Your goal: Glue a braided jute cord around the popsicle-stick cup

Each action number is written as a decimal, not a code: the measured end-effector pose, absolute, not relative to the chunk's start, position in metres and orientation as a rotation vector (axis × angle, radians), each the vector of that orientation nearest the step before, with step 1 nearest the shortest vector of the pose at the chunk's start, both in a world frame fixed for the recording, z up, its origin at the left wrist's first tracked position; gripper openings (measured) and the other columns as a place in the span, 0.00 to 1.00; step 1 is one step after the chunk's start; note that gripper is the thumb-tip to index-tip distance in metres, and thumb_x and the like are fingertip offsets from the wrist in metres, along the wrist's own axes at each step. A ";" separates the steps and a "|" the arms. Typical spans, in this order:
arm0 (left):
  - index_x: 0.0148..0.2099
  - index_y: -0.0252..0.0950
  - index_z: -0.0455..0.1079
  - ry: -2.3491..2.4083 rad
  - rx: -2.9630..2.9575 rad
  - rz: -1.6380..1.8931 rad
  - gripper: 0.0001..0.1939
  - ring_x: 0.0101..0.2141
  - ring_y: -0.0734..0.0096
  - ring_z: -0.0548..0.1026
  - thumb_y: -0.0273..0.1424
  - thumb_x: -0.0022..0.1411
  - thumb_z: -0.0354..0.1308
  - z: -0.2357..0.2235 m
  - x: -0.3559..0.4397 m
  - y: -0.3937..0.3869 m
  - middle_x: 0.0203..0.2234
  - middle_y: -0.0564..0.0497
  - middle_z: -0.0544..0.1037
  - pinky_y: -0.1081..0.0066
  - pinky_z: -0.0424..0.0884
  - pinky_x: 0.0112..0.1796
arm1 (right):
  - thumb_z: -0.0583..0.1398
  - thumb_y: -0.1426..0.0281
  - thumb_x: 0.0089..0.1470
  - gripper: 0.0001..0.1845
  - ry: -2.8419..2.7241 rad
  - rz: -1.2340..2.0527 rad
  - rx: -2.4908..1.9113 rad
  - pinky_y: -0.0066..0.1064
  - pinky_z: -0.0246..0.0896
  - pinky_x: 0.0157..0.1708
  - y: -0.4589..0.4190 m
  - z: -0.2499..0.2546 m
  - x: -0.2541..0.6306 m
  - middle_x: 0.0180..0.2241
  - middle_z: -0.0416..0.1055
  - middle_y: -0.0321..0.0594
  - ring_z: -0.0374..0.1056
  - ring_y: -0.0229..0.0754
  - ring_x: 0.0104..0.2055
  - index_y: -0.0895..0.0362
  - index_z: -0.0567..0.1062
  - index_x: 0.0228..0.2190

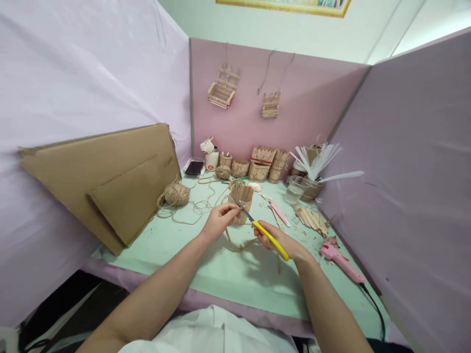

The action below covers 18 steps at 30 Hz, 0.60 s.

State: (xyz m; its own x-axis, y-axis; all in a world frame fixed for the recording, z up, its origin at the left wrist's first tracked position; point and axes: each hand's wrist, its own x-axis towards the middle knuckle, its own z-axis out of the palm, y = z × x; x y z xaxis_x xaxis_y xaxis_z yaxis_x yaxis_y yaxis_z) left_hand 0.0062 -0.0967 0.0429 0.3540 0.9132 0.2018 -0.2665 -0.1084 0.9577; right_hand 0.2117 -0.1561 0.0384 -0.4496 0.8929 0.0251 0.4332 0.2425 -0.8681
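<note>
My right hand [274, 238] is closed on a pair of scissors [270, 239] with yellow handles, their blades pointing up and left. My left hand [222, 220] pinches a piece of twine [241, 246] close to the blades; a loose length of it hangs below both hands. Just behind the fingertips stands a small basket made of wooden craft sticks [243, 193], partly hidden by my left hand and the blades.
Left of my hands lie a ball of twine [176, 194] and leaning cardboard [128, 196]. On the right are a pink glue gun [342, 262], craft sticks [311, 219], a pink craft knife [280, 214] and a clear cup [294, 190]. Finished baskets [259, 171] line the back.
</note>
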 end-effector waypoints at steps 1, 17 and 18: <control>0.31 0.32 0.71 0.663 1.300 1.130 0.13 0.17 0.83 0.55 0.38 0.52 0.61 0.042 0.006 -0.096 0.21 0.53 0.72 0.76 0.48 0.20 | 0.52 0.45 0.52 0.26 -1.990 1.133 -1.210 0.25 0.51 0.25 -0.156 0.039 0.211 0.30 0.58 0.35 0.51 0.33 0.27 0.56 0.63 0.33; 0.32 0.32 0.72 0.585 1.234 1.127 0.14 0.17 0.84 0.56 0.39 0.52 0.62 0.038 0.008 -0.094 0.24 0.51 0.74 0.76 0.50 0.21 | 0.51 0.45 0.53 0.24 -1.673 0.993 -1.256 0.26 0.44 0.19 -0.147 0.036 0.217 0.20 0.51 0.28 0.47 0.32 0.19 0.54 0.61 0.29; 0.32 0.32 0.72 0.579 1.228 1.130 0.14 0.18 0.83 0.58 0.39 0.52 0.62 0.037 0.008 -0.094 0.24 0.51 0.74 0.76 0.51 0.21 | 0.50 0.46 0.53 0.23 -1.597 0.900 -1.291 0.26 0.44 0.19 -0.141 0.034 0.223 0.20 0.51 0.28 0.47 0.33 0.19 0.54 0.61 0.30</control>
State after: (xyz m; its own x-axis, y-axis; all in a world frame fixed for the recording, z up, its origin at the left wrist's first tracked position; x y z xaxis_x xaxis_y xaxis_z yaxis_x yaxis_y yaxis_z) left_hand 0.0077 -0.0937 0.0374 0.3828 0.8997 0.2099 -0.3559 -0.0660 0.9322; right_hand 0.2226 -0.1410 0.0344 -0.0843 0.9795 0.1831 0.3507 0.2012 -0.9146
